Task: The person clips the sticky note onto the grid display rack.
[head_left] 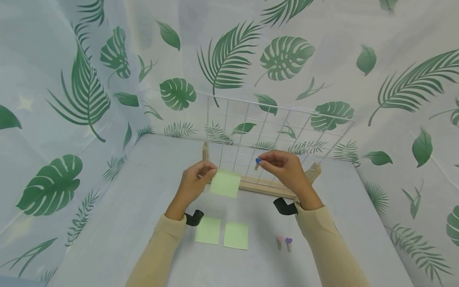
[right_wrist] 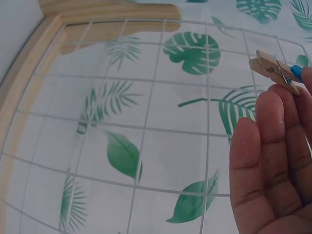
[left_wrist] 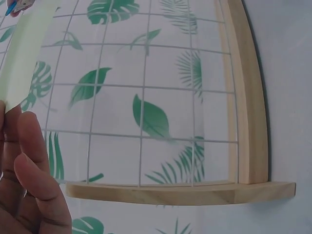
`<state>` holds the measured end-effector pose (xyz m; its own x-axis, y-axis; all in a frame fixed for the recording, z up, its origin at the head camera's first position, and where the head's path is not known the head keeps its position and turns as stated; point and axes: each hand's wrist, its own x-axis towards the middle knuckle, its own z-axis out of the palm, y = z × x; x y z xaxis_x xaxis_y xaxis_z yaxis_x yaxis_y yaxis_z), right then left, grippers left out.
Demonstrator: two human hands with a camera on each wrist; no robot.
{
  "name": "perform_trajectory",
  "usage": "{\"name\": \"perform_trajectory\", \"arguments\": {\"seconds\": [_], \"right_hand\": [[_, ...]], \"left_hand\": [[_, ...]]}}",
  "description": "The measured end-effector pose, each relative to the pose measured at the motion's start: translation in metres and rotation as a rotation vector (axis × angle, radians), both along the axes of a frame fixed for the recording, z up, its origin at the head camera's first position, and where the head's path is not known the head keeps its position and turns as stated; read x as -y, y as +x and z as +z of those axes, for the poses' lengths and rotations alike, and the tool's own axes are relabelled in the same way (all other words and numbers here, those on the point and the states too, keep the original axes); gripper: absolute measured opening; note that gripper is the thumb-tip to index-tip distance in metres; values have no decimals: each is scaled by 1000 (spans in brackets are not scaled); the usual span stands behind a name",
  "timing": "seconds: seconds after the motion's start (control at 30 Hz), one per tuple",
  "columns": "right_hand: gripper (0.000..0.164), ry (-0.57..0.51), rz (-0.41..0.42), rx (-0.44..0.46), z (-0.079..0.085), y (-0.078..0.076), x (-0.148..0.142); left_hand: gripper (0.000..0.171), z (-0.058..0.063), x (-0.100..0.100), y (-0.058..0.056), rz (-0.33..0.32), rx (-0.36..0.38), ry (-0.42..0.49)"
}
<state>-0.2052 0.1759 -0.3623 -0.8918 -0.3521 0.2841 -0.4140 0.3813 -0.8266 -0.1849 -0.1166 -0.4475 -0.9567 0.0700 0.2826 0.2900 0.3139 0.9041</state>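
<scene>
My left hand (head_left: pixel 195 181) pinches a pale green sticky note (head_left: pixel 225 183) by its upper left edge, in front of the wire grid (head_left: pixel 265 139). In the left wrist view the note (left_wrist: pixel 24 48) shows at a slant above the fingers. Between thumb and fingertips my right hand (head_left: pixel 287 167) holds a small wooden clothespin (right_wrist: pixel 275 72) with a blue piece on it, level with the grid's lower part. The clothespin's free end points away from the right hand. Both the note and the clothespin appear in front of the grid wires.
The grid stands in a wooden base (head_left: pixel 261 188). Nearer on the white table lie two more green sticky notes, a left one (head_left: pixel 208 231) and a right one (head_left: pixel 236 236). Right of them are a pink heart clothespin (head_left: pixel 280 241) and a purple heart clothespin (head_left: pixel 289 243).
</scene>
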Motion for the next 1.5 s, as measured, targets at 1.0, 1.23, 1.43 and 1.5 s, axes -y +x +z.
{"name": "perform_trajectory", "arguments": {"seconds": [1.0,1.23,1.43,1.5], "right_hand": [[13,7,-4,-82,10,-15,9],[15,-1,-5,-54,14,-14,12],[15,6,-3,-60,15,-15,15],[15,6,-6,-62,16,-16,15]], "left_hand": [[13,12,-7,-24,10,-118,10],[12,16,-9,-28,12,-157,8],[12,19,-9,-31,17,-163,8],[13,20,-9,-32,14,-165,10]]}}
